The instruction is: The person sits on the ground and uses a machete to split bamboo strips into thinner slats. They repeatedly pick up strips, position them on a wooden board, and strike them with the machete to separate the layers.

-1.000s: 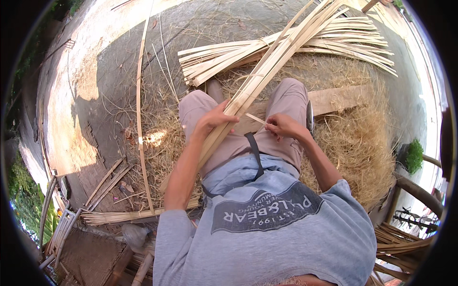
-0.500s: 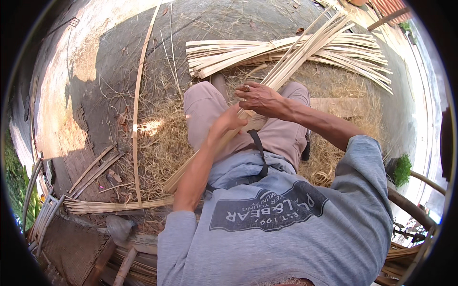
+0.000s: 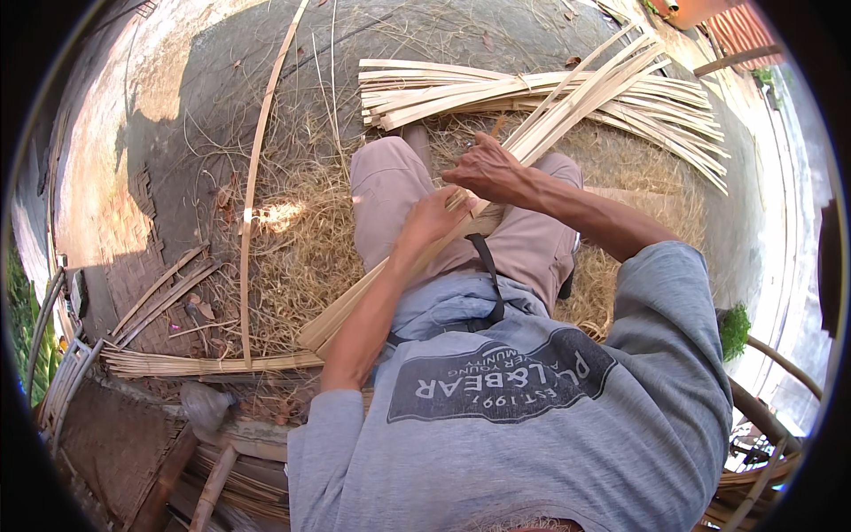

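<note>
A bundle of pale bamboo strips point(image 3: 581, 105) lies slantwise across my lap, its far end fanned out over the floor pile and its near end passing under my left forearm. My left hand point(image 3: 436, 215) is closed around the middle of this bundle. Just beyond it, my right hand point(image 3: 492, 170) is clenched in a fist against the strips. A thin brownish end shows above its knuckles, but what the fingers grip is hidden. Beyond my knees lies a tied pile of similar bamboo strips point(image 3: 434, 89).
Curly bamboo shavings point(image 3: 301, 293) cover the ground around my legs. One long strip point(image 3: 257, 168) runs away from me on the left, its near end on a low bundle of strips point(image 3: 204, 363). A clear plastic bag point(image 3: 206, 406) sits near a wooden frame, with a green plant point(image 3: 734, 331) at the right.
My right hand has turned from loosely spread fingers into a fist by the bundle. The left hand keeps its grip on the strips. The view has shifted slightly.
</note>
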`<action>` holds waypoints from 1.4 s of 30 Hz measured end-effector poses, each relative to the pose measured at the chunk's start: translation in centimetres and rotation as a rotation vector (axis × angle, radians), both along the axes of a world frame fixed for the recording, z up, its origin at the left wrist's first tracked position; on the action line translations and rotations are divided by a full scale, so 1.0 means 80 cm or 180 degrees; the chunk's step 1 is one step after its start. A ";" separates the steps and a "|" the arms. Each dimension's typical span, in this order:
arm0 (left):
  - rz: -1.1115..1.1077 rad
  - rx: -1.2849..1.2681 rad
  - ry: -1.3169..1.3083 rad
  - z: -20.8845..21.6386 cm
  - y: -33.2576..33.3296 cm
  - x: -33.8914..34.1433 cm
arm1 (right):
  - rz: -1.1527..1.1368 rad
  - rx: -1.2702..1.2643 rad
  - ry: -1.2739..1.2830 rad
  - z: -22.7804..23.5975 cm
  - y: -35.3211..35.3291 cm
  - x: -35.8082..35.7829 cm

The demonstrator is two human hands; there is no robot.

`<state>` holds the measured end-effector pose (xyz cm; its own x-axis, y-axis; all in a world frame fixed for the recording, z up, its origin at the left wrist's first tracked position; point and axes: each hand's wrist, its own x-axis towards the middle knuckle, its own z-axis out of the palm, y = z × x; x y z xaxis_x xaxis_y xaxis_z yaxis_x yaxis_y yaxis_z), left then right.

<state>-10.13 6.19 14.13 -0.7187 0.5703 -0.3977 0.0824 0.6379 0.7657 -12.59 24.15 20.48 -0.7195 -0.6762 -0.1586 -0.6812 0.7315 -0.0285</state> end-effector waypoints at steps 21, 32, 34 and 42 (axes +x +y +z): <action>0.0400 -0.0082 0.0190 0.026 0.014 0.025 | -0.1591 -0.1621 -0.2052 -0.022 0.031 0.009; 0.0427 0.0012 0.0413 0.015 0.013 0.028 | -0.1328 -0.0269 -0.1362 -0.012 0.037 0.062; 0.0390 0.0047 0.0394 0.019 0.012 0.028 | -0.1332 -0.0587 -0.2034 -0.005 0.026 0.057; 0.0439 -0.0191 0.0482 0.011 0.015 0.029 | -0.1711 -0.1689 -0.1089 -0.045 0.030 0.019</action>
